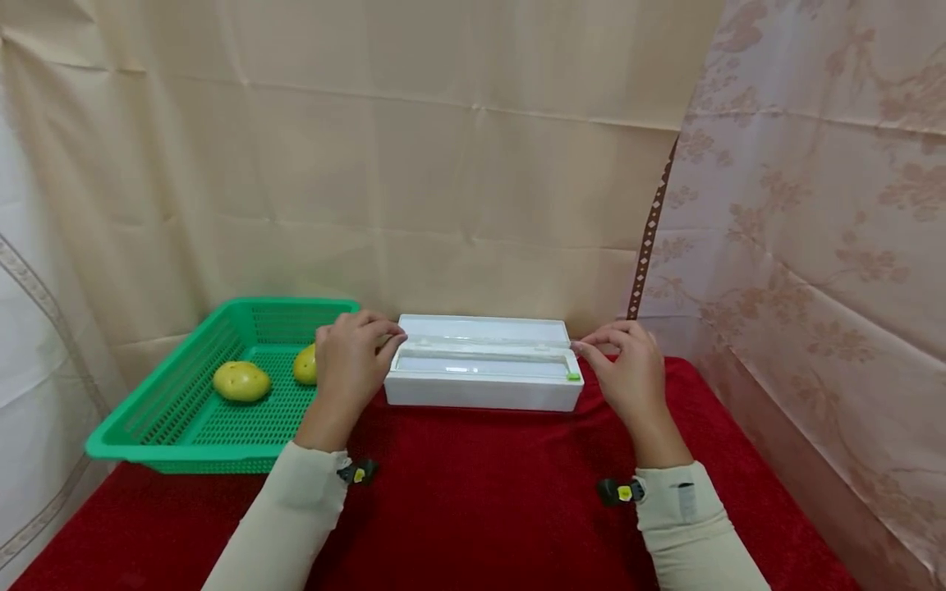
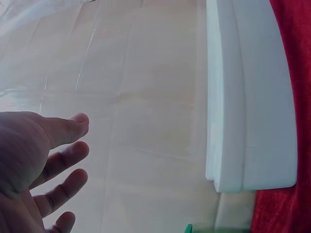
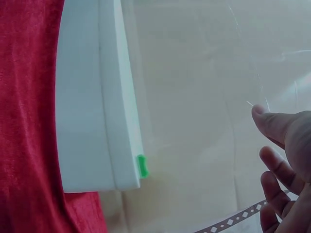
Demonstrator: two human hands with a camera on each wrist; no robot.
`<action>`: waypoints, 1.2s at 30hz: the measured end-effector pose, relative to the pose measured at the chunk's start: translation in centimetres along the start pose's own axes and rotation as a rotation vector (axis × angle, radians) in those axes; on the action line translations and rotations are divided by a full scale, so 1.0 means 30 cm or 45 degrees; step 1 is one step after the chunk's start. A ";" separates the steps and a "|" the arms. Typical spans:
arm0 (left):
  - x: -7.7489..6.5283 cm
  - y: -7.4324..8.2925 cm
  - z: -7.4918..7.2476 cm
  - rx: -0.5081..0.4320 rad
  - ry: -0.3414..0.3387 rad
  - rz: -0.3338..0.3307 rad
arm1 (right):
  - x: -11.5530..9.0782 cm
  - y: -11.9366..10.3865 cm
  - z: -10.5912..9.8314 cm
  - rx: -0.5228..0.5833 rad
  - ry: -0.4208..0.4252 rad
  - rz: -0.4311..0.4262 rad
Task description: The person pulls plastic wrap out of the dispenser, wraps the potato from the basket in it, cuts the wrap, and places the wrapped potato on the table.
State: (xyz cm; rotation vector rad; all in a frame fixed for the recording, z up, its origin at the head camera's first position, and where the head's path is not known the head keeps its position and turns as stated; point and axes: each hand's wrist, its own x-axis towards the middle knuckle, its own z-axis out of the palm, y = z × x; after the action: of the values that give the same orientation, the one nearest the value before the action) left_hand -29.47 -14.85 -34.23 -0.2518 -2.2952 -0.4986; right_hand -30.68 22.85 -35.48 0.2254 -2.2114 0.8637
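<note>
A long white cling film dispenser [image 1: 480, 394] stands at the back of the table with its lid [image 1: 484, 328] raised. On its right front corner sits a green slider [image 1: 573, 377]. Clear cling film [image 1: 473, 341] stretches across above the box, between the two hands. At the left end, my left hand [image 1: 349, 359] pinches the film's edge between thumb and fingers. My right hand [image 1: 628, 369] pinches the other corner just past the right end. Both wrist views show the thumbs at the transparent film, with creases [image 3: 262, 94] near the right thumb and the remaining fingers loosely bent.
A green plastic basket [image 1: 177, 454] stands on the left, partly behind the left hand. Inside lie two yellow potatoes [image 1: 241, 382], one half hidden by that hand. Red cloth [image 1: 480, 501] covers the table. Beige curtain [image 1: 443, 164] hangs close behind, patterned fabric [image 1: 828, 246] at right.
</note>
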 end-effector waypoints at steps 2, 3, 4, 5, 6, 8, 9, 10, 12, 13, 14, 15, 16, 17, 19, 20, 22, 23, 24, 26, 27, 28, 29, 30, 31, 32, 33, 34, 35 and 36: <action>-0.003 0.000 -0.008 0.003 -0.002 0.006 | -0.003 -0.006 -0.006 0.002 -0.004 0.007; -0.005 0.000 -0.012 0.005 -0.002 0.011 | -0.004 -0.008 -0.008 0.003 -0.006 0.007; -0.006 0.001 -0.018 0.009 -0.001 0.016 | -0.005 -0.010 -0.011 0.000 -0.009 0.006; -0.006 0.001 -0.023 0.012 0.001 0.021 | -0.005 -0.013 -0.015 -0.001 -0.010 0.002; -0.007 0.003 -0.029 0.012 0.002 0.026 | -0.006 -0.017 -0.018 -0.002 -0.008 -0.004; -0.006 0.004 -0.038 0.006 0.008 0.037 | -0.005 -0.025 -0.027 -0.009 -0.003 -0.016; -0.006 0.004 -0.042 -0.002 0.014 0.042 | -0.005 -0.030 -0.032 -0.012 -0.001 -0.021; -0.005 0.005 -0.046 -0.010 0.021 0.048 | -0.004 -0.035 -0.037 -0.017 0.002 -0.024; -0.004 0.006 -0.052 -0.030 0.033 0.060 | -0.004 -0.045 -0.048 -0.022 0.002 -0.029; -0.003 0.008 -0.056 -0.037 0.039 0.066 | -0.004 -0.050 -0.054 -0.025 0.001 -0.030; -0.003 0.011 -0.060 -0.043 0.045 0.070 | -0.003 -0.053 -0.060 -0.028 0.001 -0.032; -0.002 0.013 -0.064 -0.049 0.050 0.074 | -0.003 -0.055 -0.064 -0.027 0.003 -0.037; -0.001 0.016 -0.069 -0.053 0.052 0.075 | -0.003 -0.057 -0.069 -0.025 0.005 -0.044; -0.001 0.019 -0.074 -0.055 0.052 0.077 | -0.003 -0.058 -0.074 -0.021 0.007 -0.051; 0.000 0.025 -0.085 -0.055 0.049 0.080 | -0.002 -0.061 -0.083 -0.017 0.016 -0.063; 0.000 0.028 -0.090 -0.053 0.046 0.080 | -0.002 -0.063 -0.087 -0.014 0.019 -0.068; -0.001 0.033 -0.101 -0.048 0.036 0.081 | -0.003 -0.069 -0.098 -0.010 0.022 -0.074; -0.001 0.036 -0.105 -0.042 0.030 0.081 | -0.003 -0.073 -0.103 -0.008 0.025 -0.078; 0.000 0.039 -0.111 -0.037 0.023 0.080 | -0.003 -0.077 -0.108 -0.005 0.029 -0.082; 0.000 0.042 -0.121 -0.032 0.015 0.076 | -0.002 -0.083 -0.116 0.006 0.037 -0.094; 0.001 0.043 -0.125 -0.032 0.013 0.076 | -0.001 -0.086 -0.120 0.010 0.041 -0.101; 0.001 0.044 -0.128 -0.033 0.012 0.077 | 0.000 -0.088 -0.123 0.014 0.046 -0.109; 0.001 0.045 -0.132 -0.033 0.015 0.079 | 0.001 -0.090 -0.126 0.016 0.051 -0.118; 0.002 0.046 -0.136 -0.036 0.020 0.082 | 0.001 -0.093 -0.129 0.017 0.054 -0.125; 0.003 0.047 -0.139 -0.042 0.026 0.086 | 0.002 -0.095 -0.132 0.017 0.059 -0.134; 0.003 0.047 -0.143 -0.047 0.033 0.091 | 0.002 -0.098 -0.135 0.016 0.063 -0.143; 0.003 0.048 -0.147 -0.051 0.040 0.095 | 0.001 -0.102 -0.139 0.015 0.067 -0.150; 0.003 0.049 -0.150 -0.054 0.047 0.101 | 0.001 -0.106 -0.143 0.014 0.071 -0.157; 0.004 0.050 -0.155 -0.059 0.055 0.106 | 0.000 -0.110 -0.148 0.012 0.074 -0.163; 0.004 0.051 -0.159 -0.064 0.062 0.110 | 0.000 -0.115 -0.152 0.009 0.076 -0.165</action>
State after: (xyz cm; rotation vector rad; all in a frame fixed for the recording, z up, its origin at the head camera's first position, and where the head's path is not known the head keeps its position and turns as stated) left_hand -25.98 -15.50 -30.69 -0.3584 -2.2165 -0.5132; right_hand -26.66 23.18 -31.43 0.3385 -2.1132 0.7974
